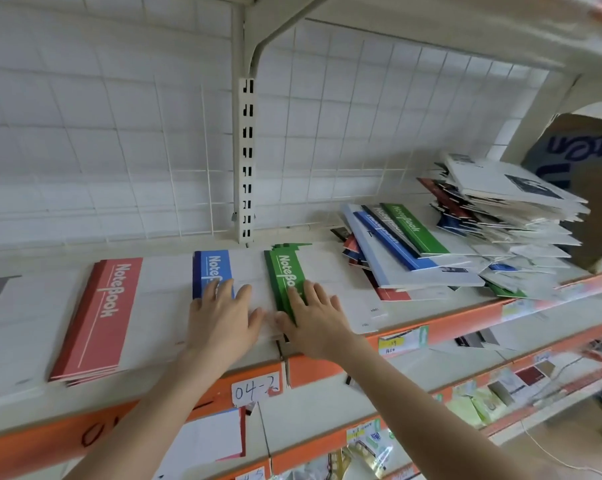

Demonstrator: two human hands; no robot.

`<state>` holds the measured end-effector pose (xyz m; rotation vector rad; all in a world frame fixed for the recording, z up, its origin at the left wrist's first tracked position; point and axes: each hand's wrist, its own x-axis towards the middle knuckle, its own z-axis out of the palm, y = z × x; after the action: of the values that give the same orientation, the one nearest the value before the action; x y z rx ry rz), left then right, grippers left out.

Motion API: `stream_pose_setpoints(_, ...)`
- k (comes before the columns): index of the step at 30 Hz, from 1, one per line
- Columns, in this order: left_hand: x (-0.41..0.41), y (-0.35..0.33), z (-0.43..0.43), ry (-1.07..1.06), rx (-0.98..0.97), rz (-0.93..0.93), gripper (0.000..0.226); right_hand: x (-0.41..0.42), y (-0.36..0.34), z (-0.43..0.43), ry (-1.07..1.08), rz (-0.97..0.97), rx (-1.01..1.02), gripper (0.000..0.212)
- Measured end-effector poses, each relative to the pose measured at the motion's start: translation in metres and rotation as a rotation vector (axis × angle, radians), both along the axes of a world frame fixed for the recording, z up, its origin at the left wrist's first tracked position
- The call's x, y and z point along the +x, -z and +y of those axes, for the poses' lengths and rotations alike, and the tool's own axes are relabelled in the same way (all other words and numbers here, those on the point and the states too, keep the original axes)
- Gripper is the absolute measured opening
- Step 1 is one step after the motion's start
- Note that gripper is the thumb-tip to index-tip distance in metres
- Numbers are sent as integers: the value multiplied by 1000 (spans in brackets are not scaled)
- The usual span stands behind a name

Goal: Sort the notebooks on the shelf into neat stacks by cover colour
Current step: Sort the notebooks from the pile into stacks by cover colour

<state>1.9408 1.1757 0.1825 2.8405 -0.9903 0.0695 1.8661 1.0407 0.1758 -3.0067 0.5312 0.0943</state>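
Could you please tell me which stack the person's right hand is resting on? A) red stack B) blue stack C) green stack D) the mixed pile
C: the right hand lies flat on the green stack, while the left hand rests on the blue stack.

Orange-edged shelf [313,370], red stack [98,317], blue stack [212,270], green stack [285,271] side by side, jumbled pile [500,244] at right

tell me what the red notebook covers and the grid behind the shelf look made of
Red notebook stack: covers look like matte card, with thin layered edges and no glare. Wire grid: probably white-coated metal, judging by its thin crossing rods.
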Motion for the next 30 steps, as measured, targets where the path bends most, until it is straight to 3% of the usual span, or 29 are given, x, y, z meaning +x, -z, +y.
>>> stream_pose_setpoints(10, 10, 1, -5, 47, 23, 24, 52, 7, 0, -33, -14, -21, 44, 54)
stream_pose_setpoints(14, 14, -2, -17, 128, 0, 43, 53, -1, -5, -40, 5, -302, 116, 42)
stream_pose_setpoints(20, 10, -9, -43, 224, -28, 24, 54, -20, -27, -89, 182, -633, -15, 26)
stream_pose_setpoints(24, 6, -17, -63, 250, -29, -9, 54, -33, -42, -141, 379, -602, -72, 27)
stream_pose_setpoints(30, 0, -28, -103, 196, -61, -62, 51, -29, -56, -203, 560, -418, 84, 40)
